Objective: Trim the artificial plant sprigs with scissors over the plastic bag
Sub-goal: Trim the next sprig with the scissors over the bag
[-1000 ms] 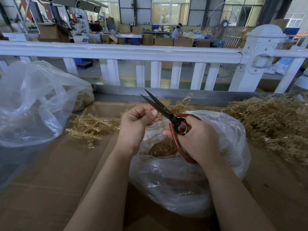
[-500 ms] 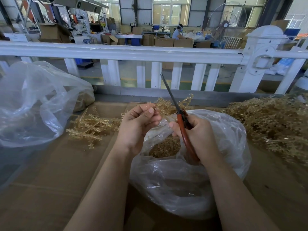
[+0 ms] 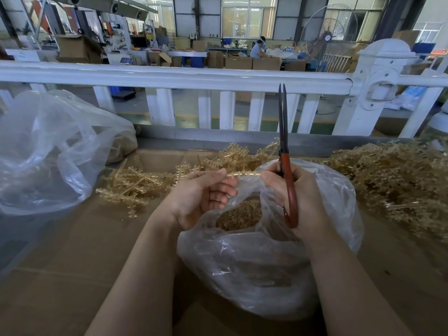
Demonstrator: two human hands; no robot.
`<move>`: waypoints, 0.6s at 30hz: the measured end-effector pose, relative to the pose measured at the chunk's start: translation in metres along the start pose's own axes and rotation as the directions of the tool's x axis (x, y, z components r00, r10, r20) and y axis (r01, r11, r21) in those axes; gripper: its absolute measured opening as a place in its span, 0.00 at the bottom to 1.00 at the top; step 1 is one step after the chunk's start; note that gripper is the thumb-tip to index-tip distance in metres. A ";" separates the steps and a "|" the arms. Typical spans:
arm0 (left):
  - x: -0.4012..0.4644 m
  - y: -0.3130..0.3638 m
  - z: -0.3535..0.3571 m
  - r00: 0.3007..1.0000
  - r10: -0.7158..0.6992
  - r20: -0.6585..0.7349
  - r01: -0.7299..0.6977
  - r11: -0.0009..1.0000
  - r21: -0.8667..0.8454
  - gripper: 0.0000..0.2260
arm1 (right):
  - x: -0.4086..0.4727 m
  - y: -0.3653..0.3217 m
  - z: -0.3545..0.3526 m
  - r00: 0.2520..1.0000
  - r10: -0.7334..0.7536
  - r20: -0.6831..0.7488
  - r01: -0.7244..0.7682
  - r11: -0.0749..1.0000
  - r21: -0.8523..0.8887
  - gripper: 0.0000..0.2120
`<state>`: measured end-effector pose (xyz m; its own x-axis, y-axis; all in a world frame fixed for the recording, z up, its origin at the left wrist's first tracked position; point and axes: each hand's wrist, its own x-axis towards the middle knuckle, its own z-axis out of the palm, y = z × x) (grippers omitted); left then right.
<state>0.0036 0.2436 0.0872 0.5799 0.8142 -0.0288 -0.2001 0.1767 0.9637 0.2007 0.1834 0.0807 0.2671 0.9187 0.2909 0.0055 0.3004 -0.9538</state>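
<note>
A short pale golden sprig stem [image 3: 243, 174] stretches level between my two hands above the mouth of the clear plastic bag [image 3: 254, 263]. My left hand [image 3: 203, 198] pinches its left end. My right hand [image 3: 298, 197] touches its right end with the thumb and grips red-handled scissors [image 3: 288, 187], whose dark blades are closed and point straight up. Golden trimmings [image 3: 238, 215] lie inside the bag.
Loose golden sprigs [image 3: 135, 184] lie on the cardboard table [image 3: 60, 275] left of the bag, and a big heap [image 3: 397, 180] fills the right side. Another clear bag [image 3: 46, 151] sits at far left. A white fence rail [image 3: 169, 77] runs along the table's far edge.
The scissors swung from pointing up-left with blades apart to straight up with blades closed. A sprig stem now stretches between both hands, which moved slightly apart.
</note>
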 end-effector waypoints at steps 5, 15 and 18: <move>-0.003 0.000 -0.001 0.995 -0.045 0.085 0.034 0.991 0.133 0.09 | 0.003 -0.001 0.000 0.998 0.036 -0.054 -0.035 0.999 0.021 0.08; 0.001 0.004 0.004 0.953 0.299 0.041 -0.262 0.888 -0.377 0.11 | 0.000 0.000 0.004 0.997 -0.037 -0.061 0.038 0.999 0.014 0.14; 0.003 0.005 0.011 0.925 0.379 -0.029 -0.362 0.856 -0.370 0.10 | -0.001 0.002 0.005 0.994 -0.081 -0.080 0.072 0.992 -0.108 0.23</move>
<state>0.0129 0.2410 0.0954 0.4376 0.8361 0.3309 -0.6734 0.0608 0.7368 0.1954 0.1848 0.0791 0.3418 0.8679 0.3605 0.1288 0.3367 -0.9328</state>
